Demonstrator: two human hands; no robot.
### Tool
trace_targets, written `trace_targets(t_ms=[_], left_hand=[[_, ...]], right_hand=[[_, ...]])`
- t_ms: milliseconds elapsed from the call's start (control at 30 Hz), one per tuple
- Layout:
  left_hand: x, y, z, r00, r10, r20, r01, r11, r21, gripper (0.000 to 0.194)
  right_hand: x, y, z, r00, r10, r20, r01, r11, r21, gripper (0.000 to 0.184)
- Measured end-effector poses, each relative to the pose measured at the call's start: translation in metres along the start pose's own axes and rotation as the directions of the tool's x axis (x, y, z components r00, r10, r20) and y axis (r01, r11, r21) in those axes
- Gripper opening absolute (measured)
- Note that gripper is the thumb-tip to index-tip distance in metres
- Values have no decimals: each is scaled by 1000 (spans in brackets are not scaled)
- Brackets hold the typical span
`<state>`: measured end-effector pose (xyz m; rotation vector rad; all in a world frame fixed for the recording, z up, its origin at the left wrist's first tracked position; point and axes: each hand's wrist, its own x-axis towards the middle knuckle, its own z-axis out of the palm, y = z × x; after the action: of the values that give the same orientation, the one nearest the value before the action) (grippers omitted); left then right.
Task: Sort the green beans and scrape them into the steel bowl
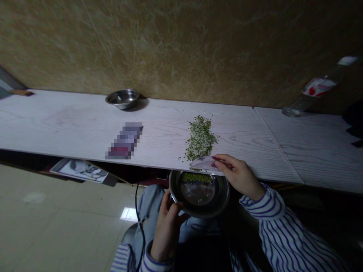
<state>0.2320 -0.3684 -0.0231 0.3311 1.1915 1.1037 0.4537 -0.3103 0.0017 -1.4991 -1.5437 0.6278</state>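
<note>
Mung beans, small and green, are spread in a patch on the white wood-grain table. At the table's front edge my right hand pinches a thin, clear plastic piece with a curved edge, at the near end of the patch. Below that edge, a large steel basin sits over my lap, with more green beans inside along its far side. My left hand is closed on the basin's left rim; some of its fingers are hidden beneath it.
A small steel bowl stands at the back by the wall. Left of the beans lies a blurred-out flat item. A clear plastic bottle stands at the back right. An open drawer and a dark cable are below the table.
</note>
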Motion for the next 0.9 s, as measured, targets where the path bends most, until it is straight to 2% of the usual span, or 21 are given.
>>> trace_targets(t_ms=[200,400,667,900], left_hand=[[1,0,-2,1000,3,10,-4,1000,10,57],[2,0,-3,1000,6,19,-6,1000,-17,59],[5,-1,-5,1000,9,25,-9,1000,-11,55],[4,-1,-5,999,15,28,-15,1000,-27,54]], right_hand=[[1,3,1,998,20,-67,-18,999,31,26],[5,6,7,999,-4,-47,3,1000,-18,26],[-1,-2,15,999,-28,15,29,999,-43,26],[-13,-10,8,999,-33,21,35,997,-62,23]])
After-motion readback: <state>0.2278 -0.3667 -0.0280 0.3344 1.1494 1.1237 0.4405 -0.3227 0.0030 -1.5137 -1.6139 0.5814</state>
